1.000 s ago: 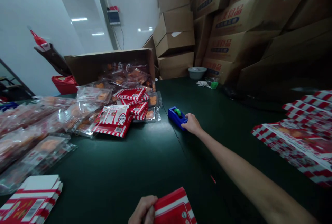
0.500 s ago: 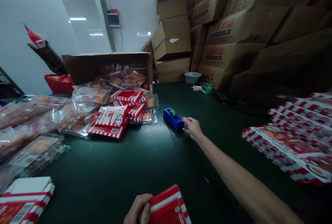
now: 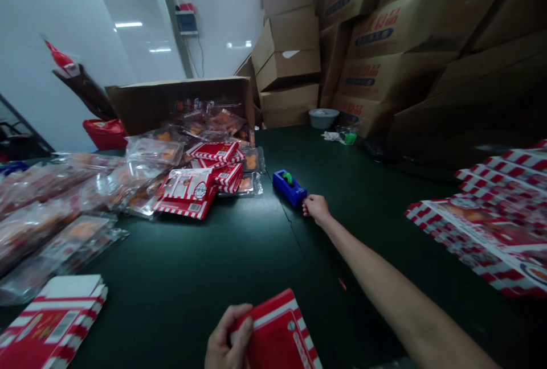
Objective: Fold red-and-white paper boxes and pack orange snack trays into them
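Observation:
My left hand [image 3: 229, 335] grips the edge of a red-and-white striped carton [image 3: 277, 332] at the bottom of the view, thumb on top. My right hand [image 3: 316, 208] reaches out over the table, its fingers pinched together at the cutting end of a blue tape dispenser [image 3: 289, 188]. A green core shows in the dispenser. The tape between my fingertips is too thin and clear to make out well. Left of the dispenser lies a pile of red-and-white cartons [image 3: 188, 189], beside clear packs of food [image 3: 156, 152].
An open cardboard box [image 3: 141, 110] spills clear packs onto the green table [image 3: 205, 261]. Folded cartons [image 3: 47, 323] lie front left, and more striped cartons [image 3: 482, 232] are stacked at right. A grey bowl [image 3: 323, 118] stands before tall stacked boxes [image 3: 380, 73].
My right fingers have closed further and sit slightly lower at the dispenser's end. The left hand has come up a little with the carton. The whole view has shifted slightly.

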`<state>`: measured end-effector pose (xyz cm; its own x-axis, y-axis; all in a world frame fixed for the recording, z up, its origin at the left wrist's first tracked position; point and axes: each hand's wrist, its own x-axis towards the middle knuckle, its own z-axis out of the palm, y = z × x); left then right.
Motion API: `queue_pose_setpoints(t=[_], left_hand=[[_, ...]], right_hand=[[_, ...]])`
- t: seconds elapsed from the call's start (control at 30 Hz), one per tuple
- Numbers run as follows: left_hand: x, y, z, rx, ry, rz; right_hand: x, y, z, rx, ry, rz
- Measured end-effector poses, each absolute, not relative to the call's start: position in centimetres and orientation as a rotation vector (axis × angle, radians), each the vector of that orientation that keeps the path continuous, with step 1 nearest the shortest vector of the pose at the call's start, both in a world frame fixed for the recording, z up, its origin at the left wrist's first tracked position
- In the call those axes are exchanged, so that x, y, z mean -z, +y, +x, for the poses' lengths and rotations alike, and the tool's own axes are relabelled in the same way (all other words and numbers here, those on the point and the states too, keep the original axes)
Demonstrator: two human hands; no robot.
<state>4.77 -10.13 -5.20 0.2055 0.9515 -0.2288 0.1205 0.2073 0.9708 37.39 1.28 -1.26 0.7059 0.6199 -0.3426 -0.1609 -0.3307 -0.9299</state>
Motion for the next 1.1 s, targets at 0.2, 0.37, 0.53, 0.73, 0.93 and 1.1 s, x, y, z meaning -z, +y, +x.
queue_pose_setpoints(t=[0.2, 0.37, 0.53, 0.73, 0.93, 1.1], left_hand=[[-1.3, -9.5, 4.0, -0.986, 1.036, 1.322], [-5.8, -9.9, 4.1, -1.519, 0.753, 1.986], [-5.0, -12.6, 5.4, -1.635, 0.558, 2.297], [-4.7, -14.8, 7.3, -1.599, 0.413, 2.377], [-3.5, -16.0, 8.9, -1.668, 0.291, 2.327], [-3.6, -16.5, 9.1, -1.612, 0.305, 2.238]], right_hand=[[-3.5, -0.9, 35.3, -0.857, -0.438, -1.647], [-8.6, -11.3, 30.4, -0.868, -0.618, -1.286], [-9.2, -20.8, 22.5, -1.279, -0.761, -0.862], [-7.6, -22.0, 21.3, -1.332, -0.593, -0.929], [-5.2, -23.3, 22.2, -1.195, -0.506, -1.116], [-3.2, -23.0, 21.5, -1.078, -0.575, -1.194]])
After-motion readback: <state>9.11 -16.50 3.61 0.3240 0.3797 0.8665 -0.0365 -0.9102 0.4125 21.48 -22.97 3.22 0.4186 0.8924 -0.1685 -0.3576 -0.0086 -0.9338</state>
